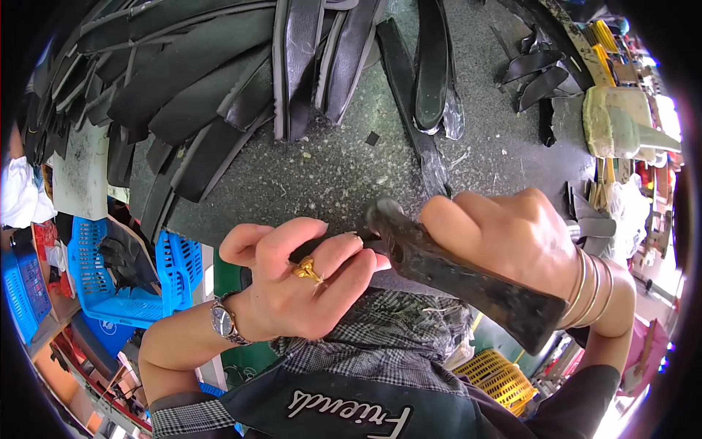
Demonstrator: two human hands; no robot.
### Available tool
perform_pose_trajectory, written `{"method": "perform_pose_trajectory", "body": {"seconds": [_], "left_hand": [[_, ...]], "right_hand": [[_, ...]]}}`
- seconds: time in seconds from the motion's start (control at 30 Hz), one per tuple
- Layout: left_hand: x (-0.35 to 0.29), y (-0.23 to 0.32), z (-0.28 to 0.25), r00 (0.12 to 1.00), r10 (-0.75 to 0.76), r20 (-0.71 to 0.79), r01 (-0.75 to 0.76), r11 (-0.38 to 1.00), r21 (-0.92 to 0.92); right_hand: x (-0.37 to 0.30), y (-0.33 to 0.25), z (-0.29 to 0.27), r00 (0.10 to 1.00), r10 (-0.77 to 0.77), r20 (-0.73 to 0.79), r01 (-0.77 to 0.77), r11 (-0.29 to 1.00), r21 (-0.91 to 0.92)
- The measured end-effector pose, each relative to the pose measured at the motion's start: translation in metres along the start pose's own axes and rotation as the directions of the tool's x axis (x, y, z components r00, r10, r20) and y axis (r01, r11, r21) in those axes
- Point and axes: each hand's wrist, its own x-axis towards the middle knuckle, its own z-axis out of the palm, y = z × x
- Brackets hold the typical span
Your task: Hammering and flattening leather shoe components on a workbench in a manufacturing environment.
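My right hand is closed round a hammer, whose worn dark metal head slants across the front of the bench. Its rounded end lies close to the fingertips of my left hand. The left fingers are curled over a dark strip, mostly hidden by the hand and the hammer. Just beyond my hands, a black leather strap with a shiny, glue-like end lies on the bench, beside a looped strap.
The speckled dark bench carries a heap of black straps at left and curled black scraps at right. A pale, glue-crusted container stands at the right edge. Blue baskets are at lower left, a yellow basket below.
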Motion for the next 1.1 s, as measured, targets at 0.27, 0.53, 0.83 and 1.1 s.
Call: {"method": "perform_pose_trajectory", "body": {"seconds": [0.27,0.53,0.83,1.1], "left_hand": [[0.021,0.006,-0.008,0.955,-0.185,0.231,0.215,0.970,-0.113],[0.055,0.006,-0.016,0.887,0.007,0.462,0.138,0.950,-0.278],[0.086,0.026,0.057,0.947,0.312,0.071,-0.224,0.804,-0.551],[0.063,0.059,0.020,0.899,0.223,0.377,-0.256,0.966,0.037]], "right_hand": [[-0.027,0.008,0.003,0.953,0.281,-0.112,-0.211,0.883,0.420],[-0.118,0.001,0.010,0.704,0.606,-0.371,-0.374,0.760,0.532],[-0.176,-0.007,0.019,0.549,0.641,-0.536,-0.447,0.767,0.460],[-0.141,0.002,0.015,0.762,0.572,-0.305,-0.399,0.785,0.474]]}}
